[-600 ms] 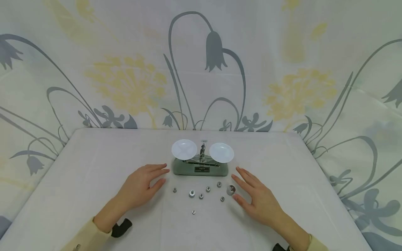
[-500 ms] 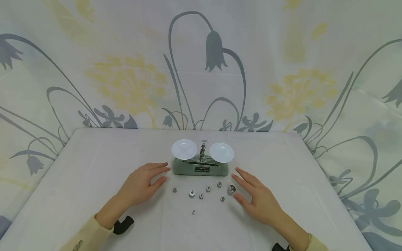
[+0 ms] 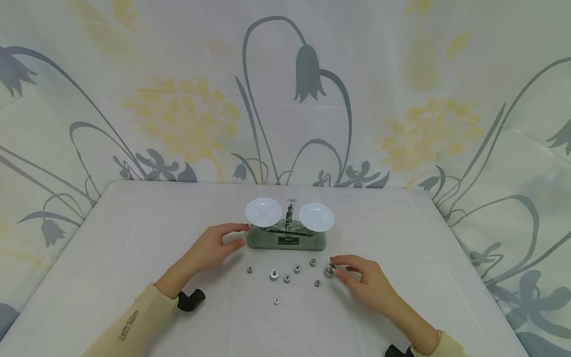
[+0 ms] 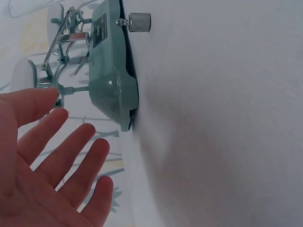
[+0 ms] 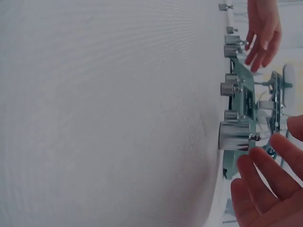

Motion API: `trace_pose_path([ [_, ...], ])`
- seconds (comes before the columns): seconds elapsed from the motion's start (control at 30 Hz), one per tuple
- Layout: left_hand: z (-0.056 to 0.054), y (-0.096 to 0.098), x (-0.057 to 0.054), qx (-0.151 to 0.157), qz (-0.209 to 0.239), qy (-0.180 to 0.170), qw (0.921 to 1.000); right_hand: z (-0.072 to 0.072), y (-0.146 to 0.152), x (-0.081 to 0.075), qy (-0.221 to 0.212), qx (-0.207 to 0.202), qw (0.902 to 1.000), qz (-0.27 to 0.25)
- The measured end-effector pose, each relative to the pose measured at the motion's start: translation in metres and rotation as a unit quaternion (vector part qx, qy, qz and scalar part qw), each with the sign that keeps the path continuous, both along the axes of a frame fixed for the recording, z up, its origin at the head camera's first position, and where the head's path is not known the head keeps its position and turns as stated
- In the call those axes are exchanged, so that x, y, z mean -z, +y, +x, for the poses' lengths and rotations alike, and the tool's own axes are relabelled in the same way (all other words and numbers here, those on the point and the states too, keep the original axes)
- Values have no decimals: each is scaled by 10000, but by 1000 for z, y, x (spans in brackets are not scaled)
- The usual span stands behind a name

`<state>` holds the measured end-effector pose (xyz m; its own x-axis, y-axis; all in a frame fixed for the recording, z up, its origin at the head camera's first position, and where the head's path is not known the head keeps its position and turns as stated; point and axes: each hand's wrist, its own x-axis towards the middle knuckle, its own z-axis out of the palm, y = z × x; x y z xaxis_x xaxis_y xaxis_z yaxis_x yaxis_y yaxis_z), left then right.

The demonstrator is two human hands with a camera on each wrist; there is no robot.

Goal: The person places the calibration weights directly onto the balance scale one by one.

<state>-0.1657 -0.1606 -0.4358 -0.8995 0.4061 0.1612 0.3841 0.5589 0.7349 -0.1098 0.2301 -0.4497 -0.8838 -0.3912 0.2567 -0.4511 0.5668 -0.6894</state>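
A green two-pan balance scale stands on the white-covered table, a white pan on each side. My left hand is held at its left end, forefinger right at the base, palm bare in the left wrist view. To the right, my right hand reaches over the largest metal weight, forefinger and thumb either side of its top in the head view. In the right wrist view the weight stands upright; the fingers are spread around its knob, with a gap between thumb and forefinger.
Several smaller knobbed weights lie scattered before the balance, among them a mid-sized weight and a tiny weight nearest the front. A flower-patterned curtain hangs behind the table. Black wrist straps show at both sleeves.
My left hand has moved forward and right, up to the balance's left end. My right forefinger has come down to the largest weight, drawing nearer the thumb. The weights have stayed put.
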Motion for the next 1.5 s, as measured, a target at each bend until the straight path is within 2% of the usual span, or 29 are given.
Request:
trace_pose_path([
  [0.2, -12, 4, 8, 94, 231, -331, 9991, -2, 2, 3, -568, -81, 9977, -359],
  [0.4, -23, 7, 16, 170, 402, -690, 9967, -5, 2, 3, -905, -141, 9945, -504],
  [0.7, -38, 14, 23, 320, 443, -1024, 9932, -11, 6, 6, -1698, -198, 9827, -719],
  [1.1, -46, 12, 25, 634, 658, -1197, 9886, -17, 4, 8, -1795, -88, 9826, -467],
  [1.5, -44, 11, 30, 514, 692, -1233, 9886, -20, 2, 7, -1890, -75, 9806, -517],
])
